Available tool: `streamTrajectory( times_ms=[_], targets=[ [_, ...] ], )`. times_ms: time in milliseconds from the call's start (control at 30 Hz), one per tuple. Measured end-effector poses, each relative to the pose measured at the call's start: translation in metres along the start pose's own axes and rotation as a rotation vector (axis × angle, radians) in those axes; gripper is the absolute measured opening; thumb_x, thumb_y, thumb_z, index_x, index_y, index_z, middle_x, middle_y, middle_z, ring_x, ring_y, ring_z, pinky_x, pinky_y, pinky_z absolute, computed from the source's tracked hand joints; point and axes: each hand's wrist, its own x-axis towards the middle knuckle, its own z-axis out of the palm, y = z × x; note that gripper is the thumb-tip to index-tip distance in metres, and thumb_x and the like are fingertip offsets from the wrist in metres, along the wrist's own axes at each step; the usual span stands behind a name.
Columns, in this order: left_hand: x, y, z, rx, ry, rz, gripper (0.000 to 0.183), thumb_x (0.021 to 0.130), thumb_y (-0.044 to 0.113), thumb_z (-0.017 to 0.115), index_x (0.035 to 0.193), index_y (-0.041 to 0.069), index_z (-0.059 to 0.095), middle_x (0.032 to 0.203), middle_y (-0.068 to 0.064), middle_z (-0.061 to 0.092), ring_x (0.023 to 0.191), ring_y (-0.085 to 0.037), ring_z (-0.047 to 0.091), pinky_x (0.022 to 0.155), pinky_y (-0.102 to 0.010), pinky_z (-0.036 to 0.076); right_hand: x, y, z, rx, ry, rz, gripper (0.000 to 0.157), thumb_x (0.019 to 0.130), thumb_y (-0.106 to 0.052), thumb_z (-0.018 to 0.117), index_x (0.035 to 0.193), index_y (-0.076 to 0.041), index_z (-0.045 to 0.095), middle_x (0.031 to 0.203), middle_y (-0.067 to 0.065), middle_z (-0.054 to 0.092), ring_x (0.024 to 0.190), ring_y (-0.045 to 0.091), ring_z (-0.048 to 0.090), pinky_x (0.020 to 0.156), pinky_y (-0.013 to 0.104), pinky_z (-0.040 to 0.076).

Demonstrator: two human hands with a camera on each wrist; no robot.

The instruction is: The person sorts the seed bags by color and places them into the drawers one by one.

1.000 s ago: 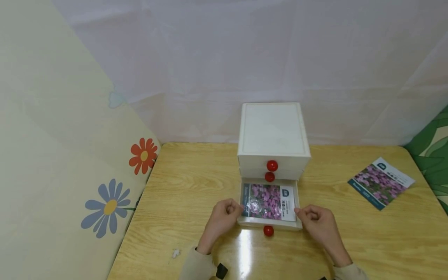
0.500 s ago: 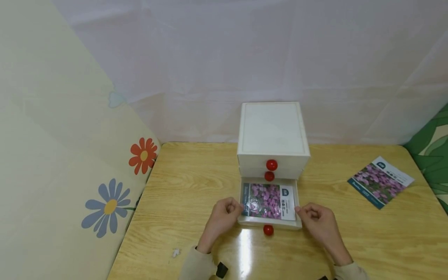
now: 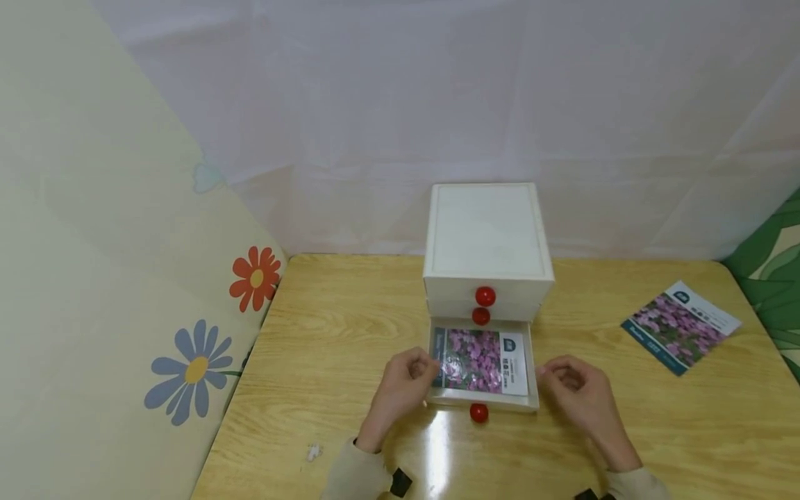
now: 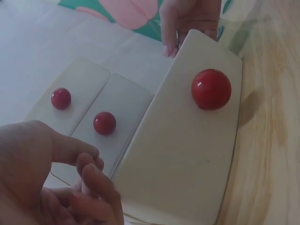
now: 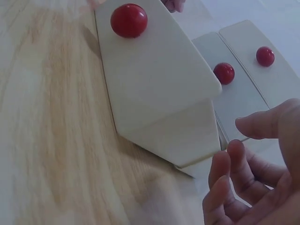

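A white drawer cabinet (image 3: 489,232) stands on the table, its bottom drawer (image 3: 481,399) pulled out. Inside that drawer lies a flat flower seed packet (image 3: 478,361), printed with purple blooms, a dark strip on its left and a white one on its right. My left hand (image 3: 403,382) is at the drawer's left side, its loosely curled fingertips overlapping the packet's dark strip in the head view. Just outside the right wall is my right hand (image 3: 578,396). Thumb and fingers stand apart in the right wrist view, nothing between them.
A second flower seed packet (image 3: 681,326) lies slanted on the wooden table (image 3: 350,305) at the right. Red round knobs mark the drawer fronts, the lowest knob (image 3: 479,412) facing me. Behind the cabinet hangs a pale cloth (image 3: 375,125). A small white scrap (image 3: 314,452) lies at front left.
My right hand has drawn back to the right, off the packet's right edge and the drawer wall. The left hand has shifted slightly up and right. The packet stays in the drawer.
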Motion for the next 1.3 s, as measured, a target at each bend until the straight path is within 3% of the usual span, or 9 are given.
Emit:
streamTrajectory(
  times_ms=[200, 367, 467, 667, 800, 1000, 1133, 1300],
  targets=[
    [0.000, 0.007, 0.005, 0.000, 0.003, 0.062, 0.017, 0.096, 0.025, 0.067, 0.092, 0.009, 0.070, 0.078, -0.007, 0.066, 0.063, -0.009, 0.057, 0.055, -0.023, 0.052, 0.009, 0.007, -0.013, -0.054, 0.023, -0.036, 0.020, 0.094, -0.027, 0.072, 0.100, -0.008, 0.070, 0.088, 0.007, 0.071, 0.071, 0.004, 0.063, 0.064, 0.018, 0.053],
    [0.003, 0.014, 0.012, -0.047, -0.044, 0.090, 0.008, 0.095, 0.021, 0.067, 0.097, 0.013, 0.067, 0.088, -0.010, 0.071, 0.075, -0.021, 0.067, 0.063, -0.024, 0.057, 0.019, 0.012, -0.027, -0.110, 0.063, -0.089, 0.023, 0.095, -0.028, 0.070, 0.106, -0.008, 0.069, 0.095, 0.008, 0.071, 0.076, -0.001, 0.062, 0.066, 0.014, 0.053],
    [0.005, 0.019, 0.018, -0.085, -0.080, 0.089, 0.013, 0.095, 0.022, 0.067, 0.103, 0.012, 0.066, 0.092, -0.008, 0.071, 0.079, -0.025, 0.069, 0.065, -0.025, 0.059, 0.026, 0.012, -0.037, -0.121, 0.083, -0.125, 0.025, 0.095, -0.026, 0.070, 0.110, -0.007, 0.069, 0.099, 0.009, 0.070, 0.079, -0.004, 0.061, 0.067, 0.012, 0.053],
    [0.013, 0.028, 0.032, -0.137, -0.142, 0.093, 0.022, 0.095, 0.020, 0.068, 0.112, 0.007, 0.062, 0.098, -0.006, 0.068, 0.081, -0.017, 0.069, 0.065, -0.025, 0.060, 0.039, 0.016, -0.055, -0.142, 0.114, -0.200, 0.030, 0.094, -0.024, 0.071, 0.117, -0.005, 0.068, 0.104, 0.010, 0.070, 0.084, -0.011, 0.059, 0.069, 0.007, 0.051],
    [0.017, 0.033, 0.042, -0.145, -0.187, 0.105, 0.026, 0.094, 0.016, 0.068, 0.116, 0.003, 0.060, 0.102, -0.005, 0.066, 0.084, -0.012, 0.068, 0.071, -0.023, 0.060, 0.043, 0.020, -0.067, -0.165, 0.113, -0.187, 0.035, 0.096, -0.027, 0.069, 0.122, -0.005, 0.065, 0.113, 0.014, 0.069, 0.089, -0.017, 0.054, 0.072, 0.003, 0.048],
    [0.022, 0.044, 0.056, -0.082, -0.228, 0.135, 0.026, 0.094, 0.016, 0.069, 0.116, 0.006, 0.061, 0.102, 0.000, 0.066, 0.083, -0.003, 0.066, 0.073, -0.020, 0.059, 0.053, 0.031, -0.090, -0.175, 0.147, -0.157, 0.038, 0.096, -0.029, 0.069, 0.124, -0.004, 0.064, 0.118, 0.013, 0.065, 0.092, -0.020, 0.052, 0.074, 0.000, 0.045],
    [0.025, 0.050, 0.065, -0.076, -0.261, 0.171, 0.023, 0.094, 0.014, 0.068, 0.114, 0.007, 0.061, 0.102, 0.001, 0.068, 0.084, -0.002, 0.067, 0.073, -0.018, 0.059, 0.064, 0.041, -0.106, -0.203, 0.177, -0.089, 0.043, 0.096, -0.036, 0.067, 0.125, -0.005, 0.064, 0.117, 0.009, 0.064, 0.089, -0.020, 0.050, 0.069, 0.002, 0.044],
    [0.029, 0.055, 0.075, -0.049, -0.279, 0.189, 0.021, 0.094, 0.016, 0.068, 0.113, 0.009, 0.062, 0.101, 0.005, 0.067, 0.086, 0.000, 0.064, 0.076, -0.017, 0.057, 0.075, 0.051, -0.119, -0.229, 0.186, -0.028, 0.050, 0.096, -0.040, 0.066, 0.128, -0.003, 0.061, 0.119, 0.015, 0.063, 0.085, -0.020, 0.047, 0.065, 0.005, 0.044]
  ],
)
